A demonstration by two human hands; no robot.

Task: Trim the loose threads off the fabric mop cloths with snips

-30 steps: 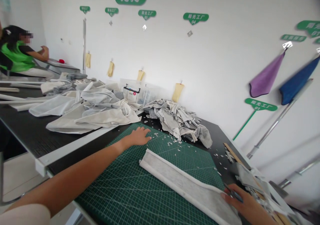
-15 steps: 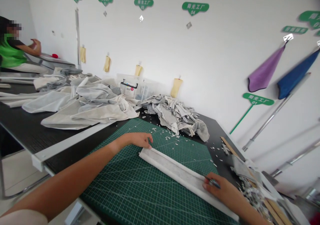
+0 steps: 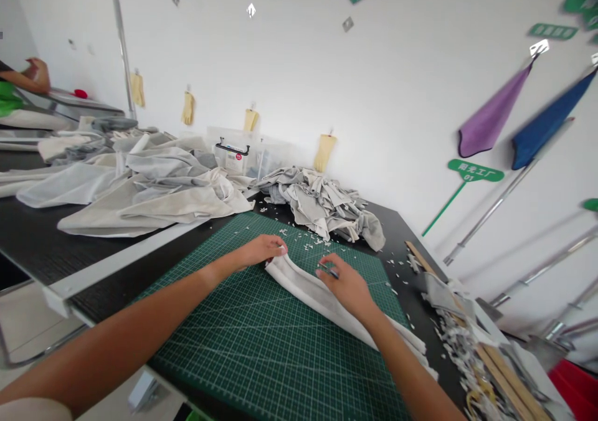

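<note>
A long strip of pale grey fabric (image 3: 299, 293) with rolled white edges lies across the green cutting mat (image 3: 224, 346). My left hand (image 3: 265, 250) pinches its far left end, which is slightly raised off the mat, so the strip bows. Held in the fingers of my right hand (image 3: 348, 287) is a slim dark tool (image 3: 332, 272); its kind is too small to make out. That hand is above the strip's middle, close to its far edge. The right forearm covers part of the strip, and the strip's near right end shows beyond it.
Large grey cloths (image 3: 154, 184) are heaped on the black table (image 3: 107, 296) at the left. A pile of grey scraps (image 3: 322, 203) sits behind the mat, with white snippets around it. Wooden strips (image 3: 507, 380) and trimmings lie right. Another person's arm (image 3: 28, 78) shows far left.
My right hand has moved left and away from me along the strip, still with the tool. The strip's left end has lifted and the strip now curves. The view has shifted slightly.
</note>
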